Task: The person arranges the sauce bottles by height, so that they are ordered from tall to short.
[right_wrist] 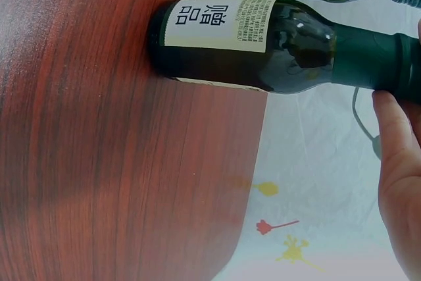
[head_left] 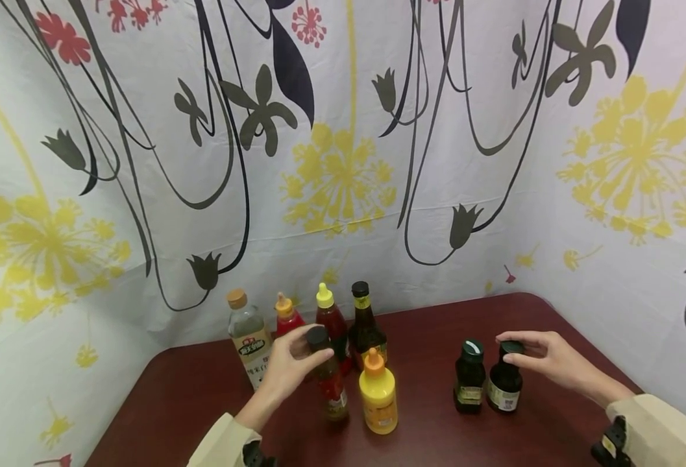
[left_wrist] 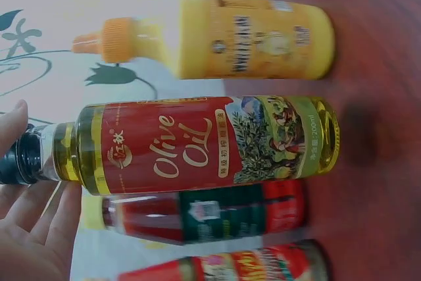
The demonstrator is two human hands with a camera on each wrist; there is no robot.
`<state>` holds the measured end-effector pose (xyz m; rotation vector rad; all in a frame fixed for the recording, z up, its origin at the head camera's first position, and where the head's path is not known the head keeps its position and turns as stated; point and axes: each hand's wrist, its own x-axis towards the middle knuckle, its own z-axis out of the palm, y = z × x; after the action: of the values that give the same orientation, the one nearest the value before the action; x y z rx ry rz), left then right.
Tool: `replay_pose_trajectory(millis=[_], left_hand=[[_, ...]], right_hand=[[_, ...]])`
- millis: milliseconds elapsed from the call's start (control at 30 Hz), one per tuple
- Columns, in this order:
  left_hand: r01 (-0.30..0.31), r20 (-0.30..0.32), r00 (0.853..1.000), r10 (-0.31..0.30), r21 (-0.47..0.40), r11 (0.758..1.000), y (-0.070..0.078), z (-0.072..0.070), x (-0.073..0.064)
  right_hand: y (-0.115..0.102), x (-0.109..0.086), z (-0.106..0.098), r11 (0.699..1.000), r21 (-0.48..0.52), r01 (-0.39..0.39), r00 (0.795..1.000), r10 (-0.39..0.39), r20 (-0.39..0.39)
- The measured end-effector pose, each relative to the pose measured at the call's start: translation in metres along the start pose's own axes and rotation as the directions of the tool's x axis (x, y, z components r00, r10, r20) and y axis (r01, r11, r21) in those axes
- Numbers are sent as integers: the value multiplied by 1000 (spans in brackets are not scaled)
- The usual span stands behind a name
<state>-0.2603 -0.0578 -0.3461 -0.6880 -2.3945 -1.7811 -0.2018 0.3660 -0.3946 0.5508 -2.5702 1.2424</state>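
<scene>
My left hand [head_left: 287,366] grips the black cap of an olive oil bottle [left_wrist: 191,143] with a red label. The bottle hangs slightly tilted, and a shadow shows on the table just past its base. Beside it stands a yellow squeeze bottle [head_left: 379,401] with an orange nozzle. On the right, my right hand [head_left: 544,357] holds a dark glass bottle [right_wrist: 217,37] by its green neck and cap, thumb and fingers around the top. This bottle has a white label and stands close beside another dark green bottle [head_left: 469,379] with a green cap.
Behind my left hand stand a clear bottle with an orange cap [head_left: 250,337], a red squeeze bottle [head_left: 287,318], a yellow-capped red bottle [head_left: 332,321] and a dark sauce bottle [head_left: 366,324]. The dark red table [head_left: 424,337] meets a flower-patterned cloth [head_left: 343,84] at the back.
</scene>
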Motion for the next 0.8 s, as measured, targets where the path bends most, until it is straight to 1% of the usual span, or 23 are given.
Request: replay_pose_trajectory(millis=[67,133,367,433,567,667,767,800], left_hand=[[-30,-10,999,30,-6,1000,-2,1,7],[-53,-16,998,53,6,999,-4,2,14],[-69,-25,997,69,29,997,4,11,33],[-84,-25,996,85,40,996,7,15,38],[-123,-10,992,124,29,992,14,23,48],[-136,19,990,136,4,991,25,28,50],[-139,37,990,139,10,990,41,33,50],[-131,39,991,131,18,991,46,36,50]], right_hand=[[0,0,0,1000,-4,0,1000,0,-1],[0,-1,-1,1000,-9,-4,1000,4,-1],[1,0,0,1000,25,-1,1000,1,11],[1,-1,0,999,43,6,1000,-7,17],[2,-1,0,998,65,16,1000,-17,23],[2,-1,0,997,71,11,1000,-13,23],[2,-1,0,997,74,9,1000,-10,24],[3,-1,0,997,74,10,1000,-11,23]])
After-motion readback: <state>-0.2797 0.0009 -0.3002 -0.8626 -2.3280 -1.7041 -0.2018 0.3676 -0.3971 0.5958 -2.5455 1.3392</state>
